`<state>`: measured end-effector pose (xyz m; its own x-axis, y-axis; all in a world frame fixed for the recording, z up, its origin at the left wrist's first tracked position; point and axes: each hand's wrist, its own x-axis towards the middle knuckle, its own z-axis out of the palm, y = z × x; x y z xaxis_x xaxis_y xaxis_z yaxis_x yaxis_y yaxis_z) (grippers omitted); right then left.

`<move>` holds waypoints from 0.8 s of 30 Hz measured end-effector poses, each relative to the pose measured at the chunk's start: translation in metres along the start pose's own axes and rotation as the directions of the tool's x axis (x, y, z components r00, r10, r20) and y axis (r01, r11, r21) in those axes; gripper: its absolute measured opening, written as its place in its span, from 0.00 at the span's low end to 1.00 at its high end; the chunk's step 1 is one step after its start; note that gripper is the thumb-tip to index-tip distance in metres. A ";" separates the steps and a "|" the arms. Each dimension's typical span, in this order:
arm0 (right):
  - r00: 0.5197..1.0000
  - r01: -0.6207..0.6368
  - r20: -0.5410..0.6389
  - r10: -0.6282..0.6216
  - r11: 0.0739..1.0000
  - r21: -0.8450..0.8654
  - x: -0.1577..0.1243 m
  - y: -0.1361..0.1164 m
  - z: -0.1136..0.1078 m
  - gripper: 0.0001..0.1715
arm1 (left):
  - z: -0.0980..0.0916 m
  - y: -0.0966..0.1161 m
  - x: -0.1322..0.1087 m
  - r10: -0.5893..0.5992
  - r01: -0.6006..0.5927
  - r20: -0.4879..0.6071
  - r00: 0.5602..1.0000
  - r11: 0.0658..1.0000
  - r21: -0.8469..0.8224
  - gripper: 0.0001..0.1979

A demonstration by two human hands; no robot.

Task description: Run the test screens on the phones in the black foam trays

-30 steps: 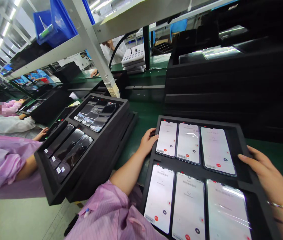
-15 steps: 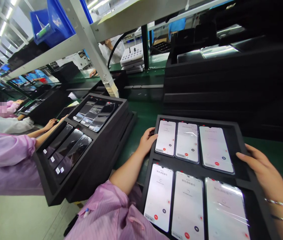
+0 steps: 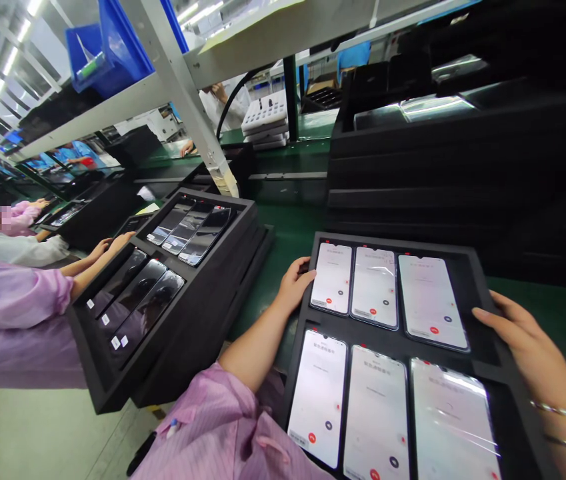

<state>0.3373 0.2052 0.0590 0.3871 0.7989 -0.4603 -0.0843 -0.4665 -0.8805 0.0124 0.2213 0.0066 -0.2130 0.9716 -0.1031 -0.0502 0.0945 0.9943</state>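
Observation:
A black foam tray (image 3: 457,267) lies in front of me, tilted in view, its near edge cut off by the frame. My left hand (image 3: 295,287) grips its left side, fingers curled over the rim. On the opposite side my right hand (image 3: 525,340) is wrapped around the edge, thumb on top and fingers beneath. Two rows of three phones rest in the tray, among them a back-row phone (image 3: 331,280) and a front-row phone (image 3: 319,397). All the screens are lit white with red call buttons.
Left of me stands a stack of black trays, its top tray (image 3: 250,213) holding dark-screened phones. Beside it a co-worker's pink sleeve (image 3: 13,290) shows. A tall stack of black trays (image 3: 453,180) rises behind mine. A metal post (image 3: 183,80) and green bench (image 3: 287,213) lie ahead.
On several phone screens the loading circle has given way to a short line of text. Both my hands and the tray stay in place. The co-worker's hand by the left stack has shifted slightly.

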 end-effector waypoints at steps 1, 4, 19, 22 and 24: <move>1.000 -0.023 -0.001 0.023 1.000 0.005 -0.001 -0.002 0.001 0.46 | 0.000 0.000 0.000 -0.001 0.001 0.001 1.000 1.000 0.000 0.18; 0.999 -0.048 -0.011 0.048 0.999 0.011 -0.005 -0.005 0.002 0.46 | -0.001 0.001 0.000 -0.003 0.003 0.004 1.000 1.000 -0.001 0.18; 0.999 -0.029 -0.021 0.028 0.999 -0.026 -0.012 -0.014 0.005 0.46 | 0.000 0.001 0.000 -0.001 0.001 0.000 1.000 1.000 0.005 0.19; 0.999 -0.036 -0.016 0.036 0.999 -0.018 -0.011 -0.013 0.004 0.46 | 0.000 0.001 0.000 0.002 -0.002 0.000 1.000 1.000 0.008 0.18; 0.999 -0.036 -0.008 0.036 0.999 -0.006 -0.008 -0.009 0.003 0.46 | 0.000 0.002 0.000 0.003 -0.003 -0.001 1.000 1.000 0.011 0.18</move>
<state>0.3326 0.2041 0.0705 0.3908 0.7785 -0.4911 -0.0933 -0.4973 -0.8625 0.0121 0.2213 0.0084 -0.2140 0.9717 -0.1001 -0.0392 0.0938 0.9948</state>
